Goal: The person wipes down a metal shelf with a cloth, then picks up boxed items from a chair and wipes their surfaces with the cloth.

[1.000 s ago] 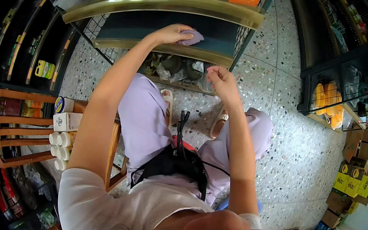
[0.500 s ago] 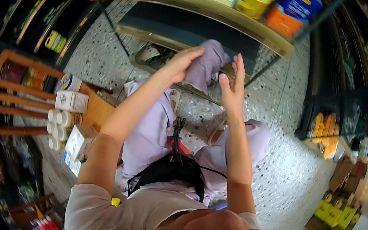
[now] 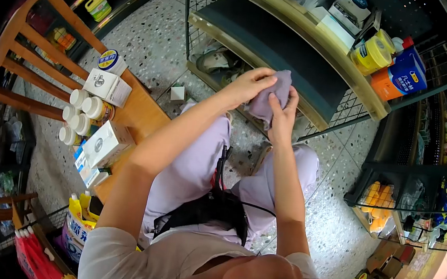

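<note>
In front of the seated person stands a metal shelf unit (image 3: 272,48), its upper level bearing a blue-and-orange container (image 3: 401,77) beside yellow tubs (image 3: 372,55), its bottom level holding shoes (image 3: 213,61). On the person's left is a wooden chair (image 3: 148,110), with white boxes (image 3: 106,145) and white-capped bottles (image 3: 94,107) on its seat. The left hand (image 3: 251,85) grasps the upper left part of a crumpled purple cloth (image 3: 263,103), fingers bent over it; the right hand (image 3: 283,116) grips its right side, thumb laid across the front. The cloth is between both hands, before the shelf unit's front edge.
</note>
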### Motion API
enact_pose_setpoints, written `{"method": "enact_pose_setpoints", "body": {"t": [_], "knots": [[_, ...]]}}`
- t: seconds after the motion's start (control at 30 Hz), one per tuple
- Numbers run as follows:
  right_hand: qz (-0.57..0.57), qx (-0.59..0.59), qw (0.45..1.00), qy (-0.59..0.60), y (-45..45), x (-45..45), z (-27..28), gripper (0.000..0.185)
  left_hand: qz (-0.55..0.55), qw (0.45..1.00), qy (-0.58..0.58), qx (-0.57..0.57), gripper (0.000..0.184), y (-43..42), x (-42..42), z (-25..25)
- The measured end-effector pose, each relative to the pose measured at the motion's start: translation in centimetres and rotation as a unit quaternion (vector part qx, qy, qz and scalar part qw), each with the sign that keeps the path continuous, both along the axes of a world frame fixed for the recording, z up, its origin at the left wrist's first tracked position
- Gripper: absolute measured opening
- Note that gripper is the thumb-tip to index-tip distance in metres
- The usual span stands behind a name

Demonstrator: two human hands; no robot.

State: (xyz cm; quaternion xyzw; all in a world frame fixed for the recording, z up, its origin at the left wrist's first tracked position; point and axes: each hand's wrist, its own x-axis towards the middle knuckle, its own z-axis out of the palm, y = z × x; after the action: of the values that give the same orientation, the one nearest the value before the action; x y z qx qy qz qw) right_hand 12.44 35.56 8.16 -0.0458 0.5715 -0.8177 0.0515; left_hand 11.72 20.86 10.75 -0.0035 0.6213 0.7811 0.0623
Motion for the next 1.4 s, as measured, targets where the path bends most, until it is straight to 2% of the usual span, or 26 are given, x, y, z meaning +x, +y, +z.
{"method": "enact_pose_setpoints", "body": {"t": [0.07,0.13,0.17,0.23,0.27,0.3,0.4,0.43,0.53,0.67,0.77,0.87,1.07,1.23,1.4], "knots": [[-0.044,0.016,0.998,-0.034,1.2,-0.9,1.1,0.050,0.030,0.999,0.034,-0.016,0.039,-1.6,-0.3,-0.5],[-0.085,0.044,0.995,0.020,3.3,-2.6,2.0,0.045,0.063,0.997,0.012,-0.038,0.033,-3.9,-1.2,-1.3],[-0.119,0.171,0.973,0.097,5.0,-3.9,2.4,0.044,0.078,0.996,0.002,-0.041,0.033,-4.9,-1.4,-1.6],[-0.169,0.399,0.868,0.244,8.7,-6.8,3.5,0.047,0.104,0.994,-0.022,-0.034,0.033,-6.5,-2.1,-3.0],[-0.181,0.495,0.790,0.313,10.0,-8.1,4.4,0.050,0.117,0.992,-0.035,-0.023,0.033,-7.1,-2.6,-4.3],[-0.153,0.537,0.772,0.304,10.2,-8.5,6.1,0.054,0.133,0.990,-0.047,-0.005,0.032,-7.4,-3.0,-5.2],[-0.031,0.649,0.718,0.251,11.5,-11.3,5.5,0.051,0.165,0.983,-0.071,0.035,0.031,-7.9,-4.2,-7.6],[-0.005,0.640,0.703,0.311,11.7,-12.4,4.4,0.052,0.169,0.981,-0.085,0.050,0.030,-7.9,-4.6,-8.1],[0.168,0.582,0.749,0.268,11.9,-14.4,2.6,0.048,0.162,0.981,-0.098,0.042,0.031,-8.2,-5.1,-9.2],[0.277,0.514,0.795,0.163,11.3,-15.9,1.6,0.038,0.179,0.976,-0.098,0.070,0.030,-9.4,-5.8,-11.1],[0.337,0.513,0.767,0.186,9.7,-16.5,1.9,0.035,0.195,0.973,-0.111,0.058,0.028,-9.9,-6.4,-10.5],[0.342,0.519,0.760,0.192,8.7,-17.6,1.1,0.036,0.202,0.971,-0.115,0.048,0.026,-10.3,-7.5,-9.8],[0.222,0.541,0.761,0.281,5.7,-17.5,-0.2,0.038,0.199,0.969,-0.130,0.061,0.026,-10.4,-7.9,-9.4],[0.143,0.573,0.786,0.183,3.9,-19.6,-0.5,0.034,0.181,0.971,-0.147,0.057,0.028,-10.6,-7.6,-9.1],[0.032,0.575,0.783,0.233,4.9,-25.8,-4.6,0.028,0.186,0.968,-0.153,0.072,0.029,-11.1,-7.6,-9.1]]}}
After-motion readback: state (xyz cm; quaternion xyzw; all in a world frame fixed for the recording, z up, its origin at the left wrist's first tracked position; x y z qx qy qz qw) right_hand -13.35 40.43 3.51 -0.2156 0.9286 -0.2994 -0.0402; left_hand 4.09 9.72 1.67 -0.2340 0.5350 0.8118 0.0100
